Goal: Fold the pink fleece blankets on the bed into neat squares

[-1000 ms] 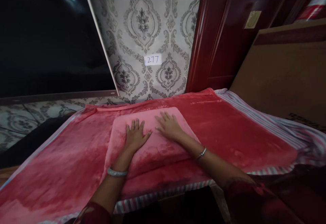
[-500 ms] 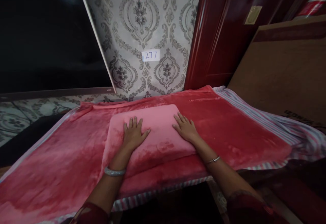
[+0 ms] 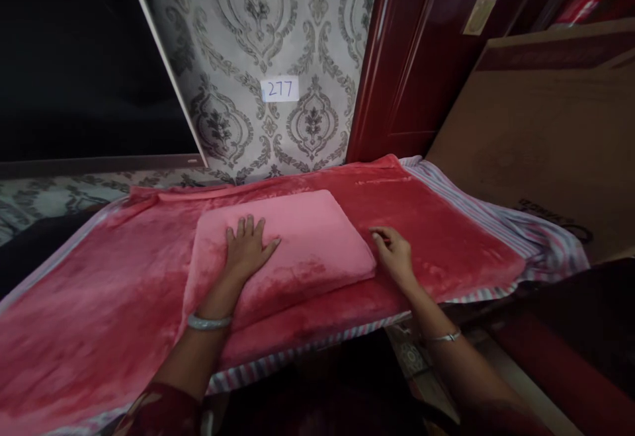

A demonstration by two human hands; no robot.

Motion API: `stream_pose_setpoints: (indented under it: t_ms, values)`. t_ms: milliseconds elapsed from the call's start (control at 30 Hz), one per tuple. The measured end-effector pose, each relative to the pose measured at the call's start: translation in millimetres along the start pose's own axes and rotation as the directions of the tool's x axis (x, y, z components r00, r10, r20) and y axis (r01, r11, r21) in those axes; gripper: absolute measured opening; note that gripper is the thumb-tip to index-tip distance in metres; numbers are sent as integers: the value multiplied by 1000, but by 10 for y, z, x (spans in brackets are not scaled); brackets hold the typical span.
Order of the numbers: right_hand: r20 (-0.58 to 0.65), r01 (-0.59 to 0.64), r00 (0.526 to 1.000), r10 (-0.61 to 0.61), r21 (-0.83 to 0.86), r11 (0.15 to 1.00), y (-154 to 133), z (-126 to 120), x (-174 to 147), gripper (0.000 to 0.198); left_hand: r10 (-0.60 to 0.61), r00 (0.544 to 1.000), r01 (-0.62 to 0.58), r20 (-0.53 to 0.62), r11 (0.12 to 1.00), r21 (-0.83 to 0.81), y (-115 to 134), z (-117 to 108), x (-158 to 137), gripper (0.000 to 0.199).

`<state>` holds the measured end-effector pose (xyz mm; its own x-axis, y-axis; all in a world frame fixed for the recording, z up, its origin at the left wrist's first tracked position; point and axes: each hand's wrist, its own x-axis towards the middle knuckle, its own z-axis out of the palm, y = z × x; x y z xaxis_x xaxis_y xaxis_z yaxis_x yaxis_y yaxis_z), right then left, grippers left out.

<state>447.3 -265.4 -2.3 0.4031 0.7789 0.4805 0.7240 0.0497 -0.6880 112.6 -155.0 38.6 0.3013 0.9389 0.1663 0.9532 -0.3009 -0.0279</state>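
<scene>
A thick pink plush block (image 3: 292,231), either a cushion or a folded blanket, lies on a spread red plush blanket (image 3: 367,191) with a striped edge. My left hand (image 3: 247,247) rests flat on the left half of the block, fingers spread. Beside the block's right edge, my right hand (image 3: 395,257) is over the red blanket with its fingers curled in toward the thumb. Nothing shows between those fingertips, and the fabric by them is not pulled up. A pale bangle circles my left wrist, a thin one my right.
A dark television screen (image 3: 89,65) stands at the back left. Patterned wallpaper (image 3: 317,45) carries a paper label (image 3: 280,88) reading 277. Back right are a dark red wooden panel (image 3: 421,59) and a large cardboard box (image 3: 546,138). The blanket's striped border (image 3: 461,204) bunches at the right.
My right hand has left the top of the pink block, moved right past its edge and curled its fingers. My left hand stays flat on the block. The view has shifted slightly.
</scene>
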Motion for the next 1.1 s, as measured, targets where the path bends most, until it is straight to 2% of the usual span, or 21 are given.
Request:
stream_pose_setpoints:
  t_ms: [100,233,333,400,500,600,667,733,767,833,967,1100]
  values:
    - [-32,34,999,-33,45,998,-75,-103,-197,41,-3,1000,3,-7,1000,1,12,-6,10,77]
    - [31,141,989,-144,77,987,-364,-61,-266,38,-8,1000,8,-5,1000,5,28,-27,4,75]
    - [100,277,951,-292,141,951,-633,87,-194,34,-6,1000,6,-8,1000,11,33,-35,-10,76]
    - [162,359,907,-388,181,916,-810,225,-116,32,-7,1000,7,-4,1000,13,32,-33,-19,76]
    - [275,494,793,-544,234,838,-1060,465,19,30,-11,1000,11,5,1000,4,28,-23,-29,72]
    - [367,635,619,-695,288,717,-1263,713,147,26,-16,1000,16,-4,1000,2,22,-16,-37,64]
    - [422,696,514,-746,304,651,-1344,867,207,24,-20,1000,20,-7,1000,1,18,-15,-43,61]
    - [458,728,450,-766,309,612,-1362,1005,227,22,-19,1000,19,-11,1000,-6,14,-17,-48,59]
    - [463,736,436,-772,310,602,-1347,1068,221,20,-18,1000,17,-15,1000,-9,12,-17,-51,59]
    - [441,736,440,-782,321,595,-1280,1181,184,18,-16,1000,15,-24,1000,-16,11,-16,-58,58]
    - [332,709,491,-806,385,591,-1139,1307,91,15,-23,999,21,-31,999,-40,3,-9,-78,57]
    - [237,688,529,-815,443,575,-1133,1253,40,17,-25,1000,25,3,991,-132,-31,-53,-47,57]
